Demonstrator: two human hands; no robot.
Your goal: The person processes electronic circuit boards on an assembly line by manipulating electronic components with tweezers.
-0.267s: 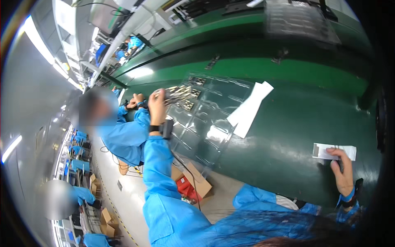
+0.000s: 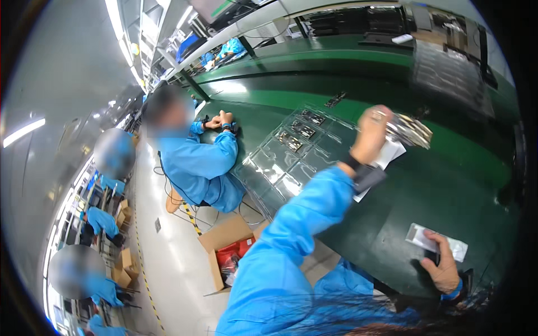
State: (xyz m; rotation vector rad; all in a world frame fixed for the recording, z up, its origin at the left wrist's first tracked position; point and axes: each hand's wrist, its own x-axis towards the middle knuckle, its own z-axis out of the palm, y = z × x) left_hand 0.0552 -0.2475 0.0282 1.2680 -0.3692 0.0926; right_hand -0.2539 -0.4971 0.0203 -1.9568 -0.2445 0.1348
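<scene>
My left hand [image 2: 371, 134] is closed on a fanned stack of circuit boards [image 2: 413, 132], dark with shiny metallic parts. It hovers over white paper strips [image 2: 392, 152], just right of a clear plastic tray [image 2: 263, 162] with shallow compartments. Three circuit boards lie along the tray's far-left part: one at the far side [image 2: 312, 116], one in the middle [image 2: 303, 129] and one nearer [image 2: 290, 141]. At the lower right, my right hand [image 2: 444, 269] grips a small white packet [image 2: 457, 248] between thumb and fingers; a dark patch shows beneath it.
Beyond the tray, a loose circuit board [image 2: 335, 99] lies on the green bench [image 2: 358, 235]. Stacked clear trays [image 2: 448, 73] stand at the back right. A co-worker in blue [image 2: 196, 162] sits at the left. An open carton [image 2: 224, 229] with red material is on the floor.
My left hand has carried the board stack rightward, from the tray's far-left corner to over the paper strips. Three boards now show in the tray. The whole view has swung left.
</scene>
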